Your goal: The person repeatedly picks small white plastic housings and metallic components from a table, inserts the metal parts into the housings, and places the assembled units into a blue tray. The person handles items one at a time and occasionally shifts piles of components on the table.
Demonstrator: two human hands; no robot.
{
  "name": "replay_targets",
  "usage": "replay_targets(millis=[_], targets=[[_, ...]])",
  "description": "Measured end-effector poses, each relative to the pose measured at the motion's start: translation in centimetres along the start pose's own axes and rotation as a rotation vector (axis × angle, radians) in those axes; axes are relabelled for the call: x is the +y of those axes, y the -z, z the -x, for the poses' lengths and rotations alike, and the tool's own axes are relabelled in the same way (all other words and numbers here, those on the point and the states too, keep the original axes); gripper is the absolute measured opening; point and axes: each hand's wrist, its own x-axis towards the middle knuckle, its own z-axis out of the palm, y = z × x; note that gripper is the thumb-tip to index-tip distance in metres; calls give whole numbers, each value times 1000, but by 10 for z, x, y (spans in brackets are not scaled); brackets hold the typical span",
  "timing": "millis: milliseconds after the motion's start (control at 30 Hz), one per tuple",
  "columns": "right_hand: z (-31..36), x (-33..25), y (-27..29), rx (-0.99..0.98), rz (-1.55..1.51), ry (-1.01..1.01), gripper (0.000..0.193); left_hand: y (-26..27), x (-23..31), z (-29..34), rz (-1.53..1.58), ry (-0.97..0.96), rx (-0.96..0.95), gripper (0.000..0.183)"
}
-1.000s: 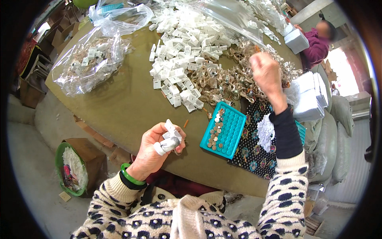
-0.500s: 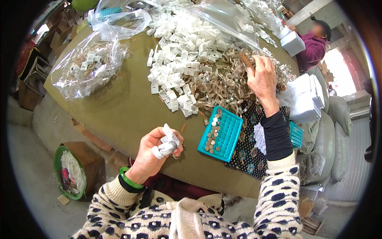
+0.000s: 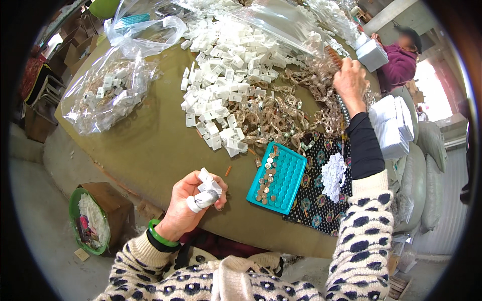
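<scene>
Over brown tangle (image 3: 281, 118), right hand (image 3: 350, 80) outstretched; left hand (image 3: 193, 203) pinching white clip (image 3: 207, 181)

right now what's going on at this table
A person sits at a round olive-green table. Their left hand holds a small white plastic piece near the table's edge, thumb wrapped in white tape. Their right hand reaches into a tangle of clear linked pieces beside a heap of white plastic pieces. A teal tray holding small round parts lies between the hands. Another person in purple works across the table.
</scene>
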Motion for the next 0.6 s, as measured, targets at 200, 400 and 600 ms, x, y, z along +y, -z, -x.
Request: replay_targets(millis=[200, 400, 600], targets=[[-19, 0, -29, -167, 36, -14, 32, -9, 1, 0, -58, 5, 98, 29], [-10, -4, -28, 44, -51, 1, 40, -11, 3, -1, -50, 1, 104, 30], [33, -63, -4, -178, -457, 343, 19, -8, 0, -1, -45, -16, 79, 32]])
